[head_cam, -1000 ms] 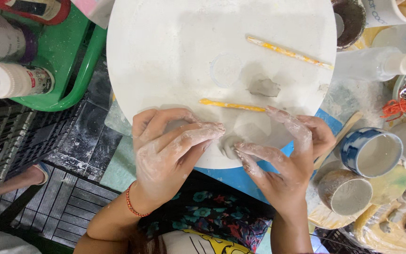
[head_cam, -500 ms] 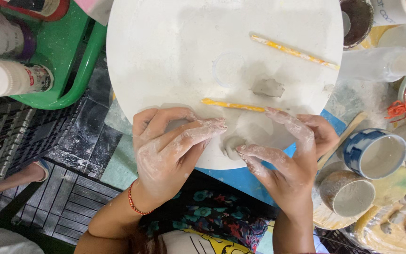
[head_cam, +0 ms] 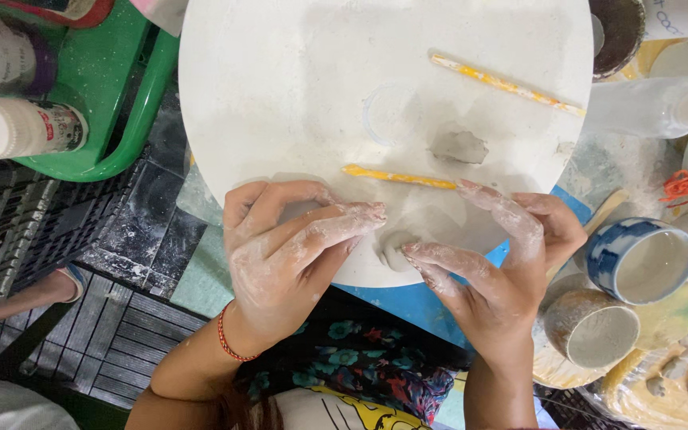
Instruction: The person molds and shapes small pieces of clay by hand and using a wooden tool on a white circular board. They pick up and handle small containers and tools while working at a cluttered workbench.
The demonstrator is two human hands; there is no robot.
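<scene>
Both hands are dusted with pale clay and work at the near edge of a round white board (head_cam: 280, 95). The left hand (head_cam: 292, 247) lies with its fingers stretched rightward, tips pointing at a small lump of grey clay (head_cam: 396, 251) that sits on the board's near rim. The right hand (head_cam: 503, 263) arches over from the other side, its thumb tip touching the lump and its forefinger curved above it. Neither hand is clenched; the two press the clay between them rather than lifting it.

Just beyond the fingertips lies a yellow stick tool (head_cam: 400, 177), flat on the board. Past it is a torn scrap of grey clay (head_cam: 459, 147), and farther still a second yellow stick (head_cam: 507, 84), lying aslant. Right of the right hand stand a blue-and-white cup (head_cam: 639, 259) and a brown cup (head_cam: 591, 328). To the left, well apart, a green tray (head_cam: 133, 119) holds a white bottle (head_cam: 21, 127) lying on its side.
</scene>
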